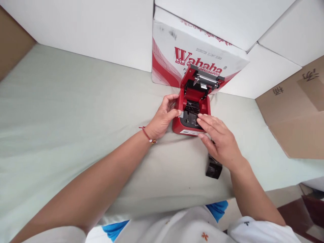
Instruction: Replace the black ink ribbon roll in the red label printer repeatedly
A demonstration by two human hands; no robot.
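A small red label printer (pixel 176 129) stands on the cloth with its lid (pixel 194 79) raised. My left hand (pixel 165 116) grips its left wall, the thumb lying by a small grey tab (pixel 181 114) at the rim. Inside the bay is a shiny black piece (pixel 192 118), perhaps wrapped in film; its exact kind I cannot make out. My right hand (pixel 219 138) reaches over the front right edge, fingers stretched out, the tips at that black piece. Below the right palm a black block-like thing (pixel 214 168) lies on the cloth, partly hidden by the hand.
Behind the printer stands a white and red Wahaha carton (pixel 164 54), close to the raised lid. White boxes (pixel 101 30) line the back. A brown cardboard box (pixel 291 114) bounds the right, and another brown surface (pixel 12 40) the left. Pale green cloth (pixel 76 101) covers the table.
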